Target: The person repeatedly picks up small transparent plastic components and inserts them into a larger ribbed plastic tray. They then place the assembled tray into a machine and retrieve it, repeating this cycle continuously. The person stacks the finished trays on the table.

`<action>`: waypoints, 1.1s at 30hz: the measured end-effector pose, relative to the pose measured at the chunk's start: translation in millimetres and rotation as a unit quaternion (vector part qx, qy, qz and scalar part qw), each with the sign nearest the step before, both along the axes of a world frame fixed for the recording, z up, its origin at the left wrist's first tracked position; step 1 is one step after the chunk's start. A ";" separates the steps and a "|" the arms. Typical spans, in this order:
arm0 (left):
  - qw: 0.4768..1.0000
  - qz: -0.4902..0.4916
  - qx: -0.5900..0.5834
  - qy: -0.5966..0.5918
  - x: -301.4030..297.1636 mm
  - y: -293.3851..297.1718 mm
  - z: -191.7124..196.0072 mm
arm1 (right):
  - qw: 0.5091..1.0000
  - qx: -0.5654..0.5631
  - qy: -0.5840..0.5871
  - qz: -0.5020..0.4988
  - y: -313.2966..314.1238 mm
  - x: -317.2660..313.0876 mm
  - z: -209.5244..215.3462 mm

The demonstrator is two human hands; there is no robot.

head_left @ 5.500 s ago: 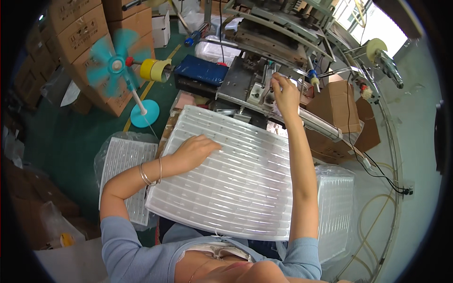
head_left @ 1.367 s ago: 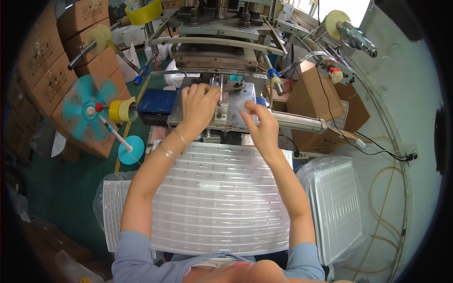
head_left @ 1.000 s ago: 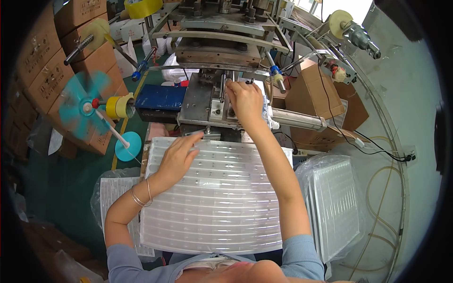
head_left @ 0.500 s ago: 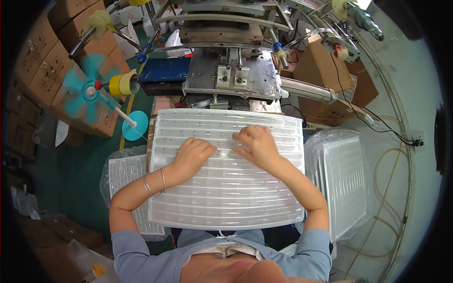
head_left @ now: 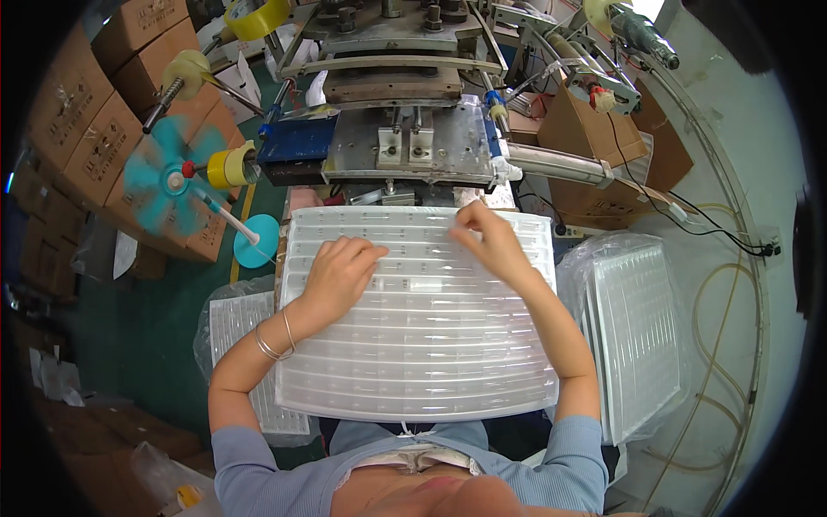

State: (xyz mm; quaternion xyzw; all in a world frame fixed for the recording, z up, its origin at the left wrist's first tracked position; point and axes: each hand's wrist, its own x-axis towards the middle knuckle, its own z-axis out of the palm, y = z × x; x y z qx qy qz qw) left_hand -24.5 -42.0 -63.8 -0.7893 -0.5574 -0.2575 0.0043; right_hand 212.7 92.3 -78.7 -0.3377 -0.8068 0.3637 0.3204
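Observation:
A wide white ribbed tray [head_left: 413,362], with long rows under a clear glossy surface, lies in front of me. Small dark-marked pieces sit in its upper rows. My left hand [head_left: 340,271] is over the left of the upper rows, fingers curled and drawn together; whatever is between them is hidden. Close to the tray's far edge, right of the middle, is my right hand [head_left: 489,241]. Its thumb and index finger pinch together, and anything held there is too small to make out. A pale strip [head_left: 426,284] shows in a row between the hands.
A metal press-like machine [head_left: 405,142] stands just beyond the tray. Bagged white trays [head_left: 642,336] lean at right; another ribbed tray [head_left: 237,336] is at left. A turquoise fan [head_left: 175,181], a yellow tape roll [head_left: 228,168] and cardboard boxes [head_left: 95,146] stand at far left. An opened carton [head_left: 586,129] is back right.
My right hand has moved away from me and slightly right, up to the tray's far rows, its fingers closing to a pinch. My left hand has shifted slightly left. The view has shifted a little.

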 end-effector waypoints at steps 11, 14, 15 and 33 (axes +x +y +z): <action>0.985 0.072 0.027 -0.155 -17.6 33.2 -3.2 | 0.981 -0.139 0.092 -0.095 27.1 31.4 10.6; 0.978 0.093 0.134 -0.130 -7.1 60.3 9.8 | 0.982 -0.107 0.125 -0.093 32.2 33.0 13.2; 0.972 0.117 0.149 -0.139 -3.2 72.1 12.6 | 0.984 -0.067 0.138 -0.088 32.5 32.2 15.0; 0.959 0.051 0.099 -0.259 15.6 90.5 11.3 | 0.911 0.384 0.015 -0.147 86.3 -93.1 63.3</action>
